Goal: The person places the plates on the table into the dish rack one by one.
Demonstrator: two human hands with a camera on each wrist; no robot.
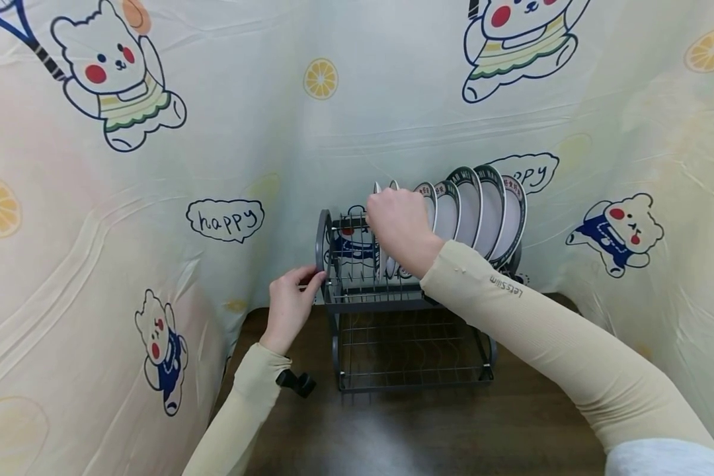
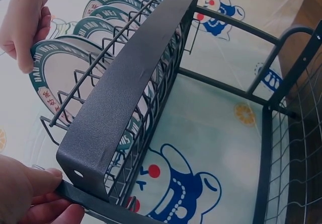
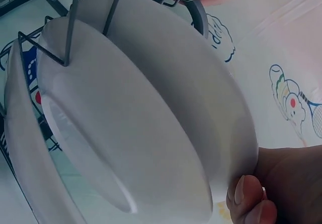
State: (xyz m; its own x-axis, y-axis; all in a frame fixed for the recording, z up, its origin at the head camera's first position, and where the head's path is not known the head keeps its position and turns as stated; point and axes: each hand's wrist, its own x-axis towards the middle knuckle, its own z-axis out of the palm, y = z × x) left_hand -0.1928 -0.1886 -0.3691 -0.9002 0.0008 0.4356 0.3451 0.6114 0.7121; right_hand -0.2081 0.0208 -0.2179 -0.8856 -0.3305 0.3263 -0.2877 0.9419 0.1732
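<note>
A dark two-tier dish rack point(image 1: 375, 307) stands against the back cloth, with white plates upright in the wire slots of its upper tier. My right hand point(image 1: 406, 226) pinches the upper rim of the leftmost plate point(image 2: 63, 75), which has a green patterned rim and sits partly between the wires. In the right wrist view, my fingers point(image 3: 249, 196) are at the edge of that plate's white back. My left hand point(image 1: 291, 304) grips the rack's left end frame between thumb and fingers, as the left wrist view also shows.
Several more plates point(image 1: 467, 205) lean in a row toward the rack's right end. The lower tier point(image 1: 413, 344) is wire shelving above the dark wooden tabletop point(image 1: 416, 430). A cartoon-printed cloth point(image 1: 285, 145) hangs behind and at both sides.
</note>
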